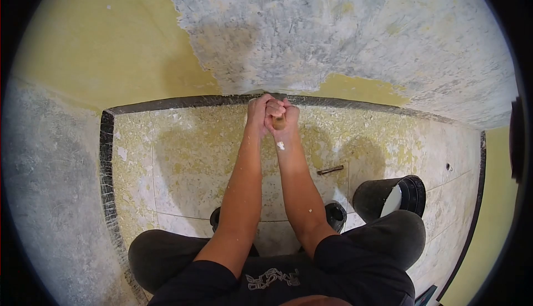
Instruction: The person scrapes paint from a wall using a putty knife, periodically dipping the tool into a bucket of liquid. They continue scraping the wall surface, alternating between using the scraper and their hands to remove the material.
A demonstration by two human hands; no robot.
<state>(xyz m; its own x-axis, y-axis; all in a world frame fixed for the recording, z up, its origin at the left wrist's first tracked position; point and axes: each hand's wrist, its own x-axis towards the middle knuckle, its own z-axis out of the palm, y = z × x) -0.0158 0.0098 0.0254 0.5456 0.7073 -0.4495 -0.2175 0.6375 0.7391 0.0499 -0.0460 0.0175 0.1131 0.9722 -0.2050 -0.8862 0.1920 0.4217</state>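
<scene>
Both my hands are wrapped around the tan handle of a scraper (279, 123), held out in front of me at the foot of the wall. My left hand (258, 110) is closed on the handle's left side, its fingers overlapping those of my right hand (289, 115), which grips from the right. Most of the blade is hidden behind the fingers, close to the dark skirting strip (177, 103). Above it, the wall (333, 34) is scraped to patchy grey-white, with yellow paint (127, 39) left at the left and low down. A pale flake sticks to my right wrist.
Yellow and white paint flakes (205, 139) cover the tiled floor. A short dark stick-like object (331, 170) lies right of my forearms. Beside my right knee a black bucket (369, 198) holds something white. A small round hole or fitting (448, 167) shows at the far right.
</scene>
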